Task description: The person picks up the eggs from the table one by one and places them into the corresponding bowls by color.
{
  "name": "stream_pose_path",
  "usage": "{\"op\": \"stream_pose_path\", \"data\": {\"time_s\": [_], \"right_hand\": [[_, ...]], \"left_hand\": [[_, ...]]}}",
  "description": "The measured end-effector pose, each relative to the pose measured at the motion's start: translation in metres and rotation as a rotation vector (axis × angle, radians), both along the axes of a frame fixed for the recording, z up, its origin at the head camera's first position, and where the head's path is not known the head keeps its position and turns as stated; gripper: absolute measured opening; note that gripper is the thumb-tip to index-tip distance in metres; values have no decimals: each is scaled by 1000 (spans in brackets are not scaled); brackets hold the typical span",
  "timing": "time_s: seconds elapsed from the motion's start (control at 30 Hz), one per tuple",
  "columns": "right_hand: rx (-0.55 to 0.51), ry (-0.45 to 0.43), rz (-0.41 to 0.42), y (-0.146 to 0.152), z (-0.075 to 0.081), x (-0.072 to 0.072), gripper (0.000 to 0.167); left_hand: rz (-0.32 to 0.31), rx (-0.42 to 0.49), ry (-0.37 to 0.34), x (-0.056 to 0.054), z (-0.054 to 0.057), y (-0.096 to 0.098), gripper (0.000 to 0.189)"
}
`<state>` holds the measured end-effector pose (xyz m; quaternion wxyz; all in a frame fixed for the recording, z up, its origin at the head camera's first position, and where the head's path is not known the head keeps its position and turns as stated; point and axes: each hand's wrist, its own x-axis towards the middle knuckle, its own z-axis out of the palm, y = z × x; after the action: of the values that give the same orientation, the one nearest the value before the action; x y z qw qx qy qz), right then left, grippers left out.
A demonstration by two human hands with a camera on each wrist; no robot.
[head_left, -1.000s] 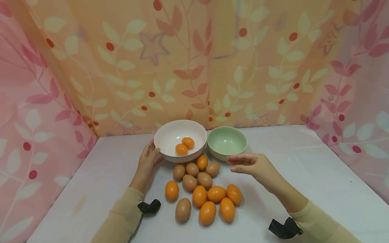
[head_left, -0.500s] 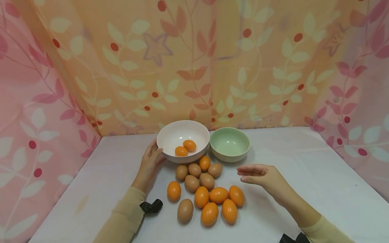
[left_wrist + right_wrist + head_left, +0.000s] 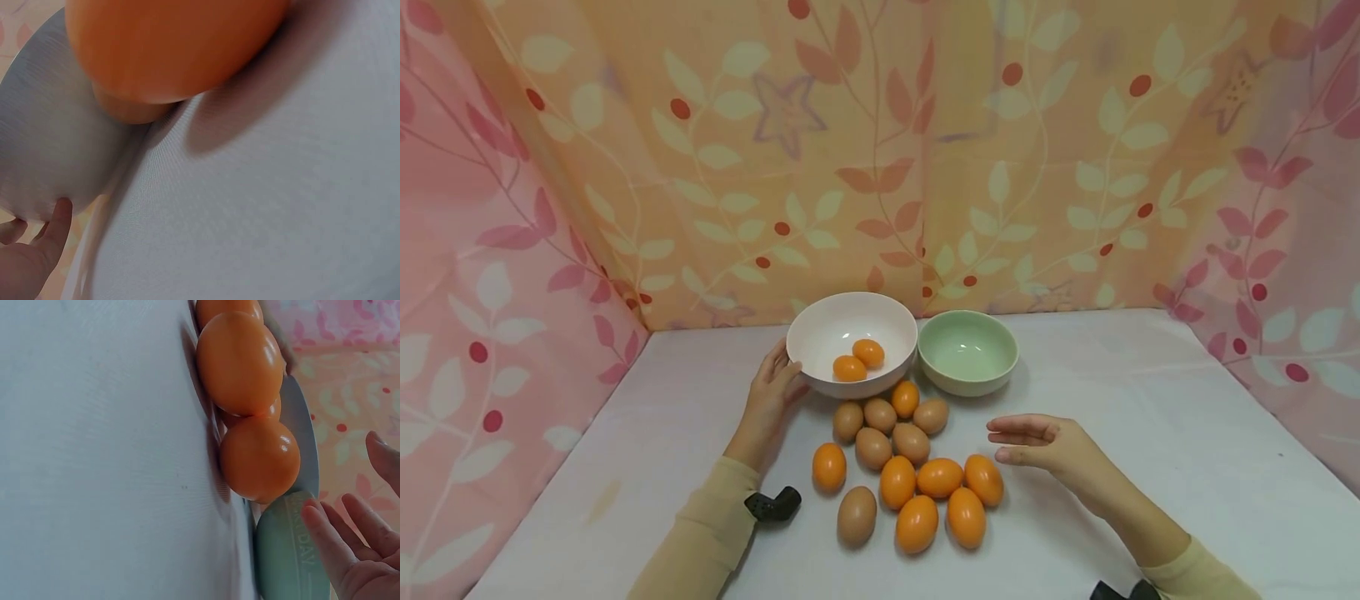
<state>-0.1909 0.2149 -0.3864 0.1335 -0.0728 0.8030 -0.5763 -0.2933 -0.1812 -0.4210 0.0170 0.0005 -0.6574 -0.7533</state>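
Note:
A white bowl (image 3: 820, 337) stands at the back, and two orange eggs (image 3: 859, 361) lie in it. My left hand (image 3: 766, 400) holds its left side, thumb and fingers against the outer wall, as the left wrist view also shows. A light green bowl (image 3: 967, 379) with nothing inside stands to its right. My right hand (image 3: 1063, 454) hovers over the table, fingers extended and thumb apart, holding nothing. Nearest to it is an orange egg (image 3: 983, 480). Several brown eggs (image 3: 874, 448) and orange eggs (image 3: 917, 524) lie loose in front of the bowls.
A white cloth (image 3: 602, 442) covers the table. Patterned curtains (image 3: 880, 167) close in the back and both sides. One orange egg (image 3: 906, 400) and several brown eggs lie close against the front of the white bowl.
My right hand has drawn back from beside the green bowl, toward me and to the right. The left hand stays at the white bowl. The head view has shifted slightly.

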Motion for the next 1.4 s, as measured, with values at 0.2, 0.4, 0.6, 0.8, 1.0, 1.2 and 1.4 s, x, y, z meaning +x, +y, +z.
{"op": "stream_pose_path", "data": {"time_s": [0.2,0.4,0.6,0.8,1.0,1.2,1.4], "right_hand": [[-3,-22,29,-1,-5,-2,53],[-35,-27,60,0,-10,-4,56],[-52,-42,83,1,-17,-6,59],[-64,-58,104,1,-19,-7,62],[-51,-68,117,0,-21,-6,61],[-33,-75,124,-1,-21,-6,59],[-20,-87,132,-2,-21,-6,60]], "left_hand": [[-3,4,2,-1,1,0,63],[7,-5,-7,-1,0,-1,63],[4,11,-15,-1,-2,0,63],[1,3,-13,-2,-1,0,63],[-6,-16,-8,-2,-1,0,63],[-7,-15,-6,-2,-1,0,63],[-1,-3,-17,-2,0,0,62]]}}
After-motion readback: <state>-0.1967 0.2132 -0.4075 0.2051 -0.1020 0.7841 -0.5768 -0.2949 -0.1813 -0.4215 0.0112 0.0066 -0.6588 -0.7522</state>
